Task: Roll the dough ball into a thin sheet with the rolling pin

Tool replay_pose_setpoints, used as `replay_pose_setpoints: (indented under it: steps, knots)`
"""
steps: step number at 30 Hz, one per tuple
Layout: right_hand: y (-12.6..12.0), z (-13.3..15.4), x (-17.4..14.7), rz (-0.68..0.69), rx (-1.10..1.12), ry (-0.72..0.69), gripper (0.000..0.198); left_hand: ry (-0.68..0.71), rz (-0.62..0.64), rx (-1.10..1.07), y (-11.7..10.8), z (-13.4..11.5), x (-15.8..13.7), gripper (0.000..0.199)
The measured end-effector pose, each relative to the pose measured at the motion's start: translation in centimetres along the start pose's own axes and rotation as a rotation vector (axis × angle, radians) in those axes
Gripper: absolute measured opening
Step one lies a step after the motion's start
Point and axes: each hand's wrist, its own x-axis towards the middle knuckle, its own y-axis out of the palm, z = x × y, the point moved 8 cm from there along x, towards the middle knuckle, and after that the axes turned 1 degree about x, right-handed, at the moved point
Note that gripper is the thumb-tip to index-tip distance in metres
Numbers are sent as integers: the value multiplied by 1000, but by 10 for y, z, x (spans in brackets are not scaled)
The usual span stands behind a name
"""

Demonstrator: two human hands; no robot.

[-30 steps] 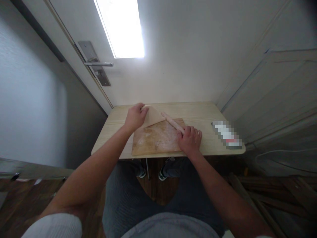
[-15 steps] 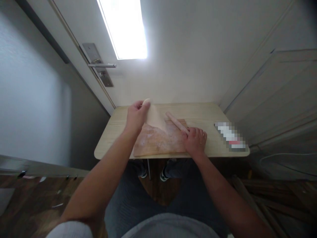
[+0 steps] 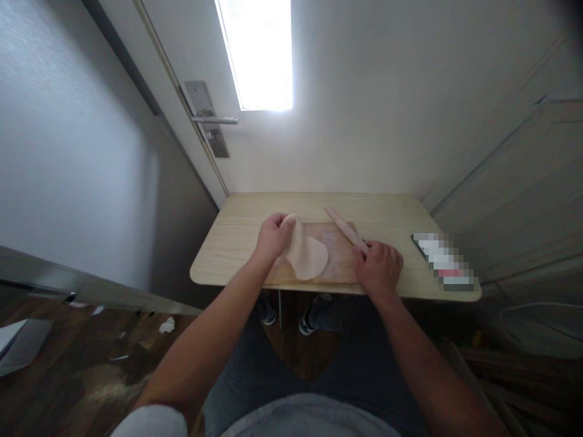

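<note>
Between its thumb and fingers, my left hand [image 3: 274, 237] pinches the upper left edge of a flat sheet of dough [image 3: 312, 260]. The lifted edge folds up toward the hand, while the rounded right part lies on a floured wooden board [image 3: 339, 267]. My right hand [image 3: 379, 266] is closed round the near end of a rolling pin [image 3: 345, 227] at the board's right side. The pin slants away to the upper left, its far end past the board's back edge.
The board rests on a small pale wooden table [image 3: 228, 243] against a white door with a metal handle [image 3: 215, 120]. A phone-like item with a blurred-out face [image 3: 444, 260] lies at the table's right. Crumpled white paper [image 3: 167, 325] is on the floor at left.
My left hand has come down with the dough, and the sheet's right part now lies on the board. My right hand still holds the rolling pin. The view has shifted a little left.
</note>
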Motion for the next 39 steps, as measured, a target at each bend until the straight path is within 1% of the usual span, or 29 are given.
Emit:
replay_pose_setpoints:
  steps: [3,5,6,8,9,10,12,13,15,16,18,20,22,25,26,29,31,33,35,37,39]
  knots:
    - [2,-2,0,24,0,14,29,105,81,-26,36,-44,-2,19]
    - [3,-3,1,47,3,18,30,145,180,-95,62,-71,-4,19]
    - [4,-3,1,57,4,18,29,158,210,-139,71,-82,-4,19]
    - [3,-2,1,61,-1,16,26,169,209,-212,77,-94,-1,20]
    - [3,-1,1,58,-11,15,23,162,196,-236,75,-93,2,21]
    - [2,-1,0,51,-24,18,21,145,177,-249,71,-88,5,22]
    - [0,-1,0,40,-41,27,19,70,134,-244,59,-62,9,23]
    - [0,-2,0,37,-40,34,19,6,102,-227,51,-43,9,23]
    - [2,-3,0,38,-20,46,21,-174,24,-175,32,2,4,22]
    - [2,-4,0,39,-8,49,23,-264,4,-151,24,23,-2,19]
    - [4,-5,1,40,6,56,27,-318,-13,-132,10,49,-13,14]
    - [6,-6,2,40,11,59,28,-340,-28,-119,-4,63,-24,15]
    - [7,-6,2,41,10,63,28,-340,-6,-81,-13,66,-34,22]
    - [6,-5,3,44,9,61,27,-321,84,-10,-20,64,-47,36]
    - [4,-5,4,44,10,55,27,-320,118,34,-22,64,-52,38]
    - [-3,-2,3,38,28,13,28,-308,235,224,-25,67,-65,29]
    - [-10,2,1,35,53,-30,29,-241,296,351,-27,64,-70,24]
    - [-16,6,-3,45,89,-75,30,-133,303,484,-29,57,-71,22]
    - [-21,12,-9,69,127,-115,29,-39,275,605,-32,48,-71,20]
    - [-24,20,-17,107,156,-154,29,4,249,695,-35,42,-69,17]
    - [-26,29,-26,144,171,-192,28,7,192,771,-38,37,-67,15]
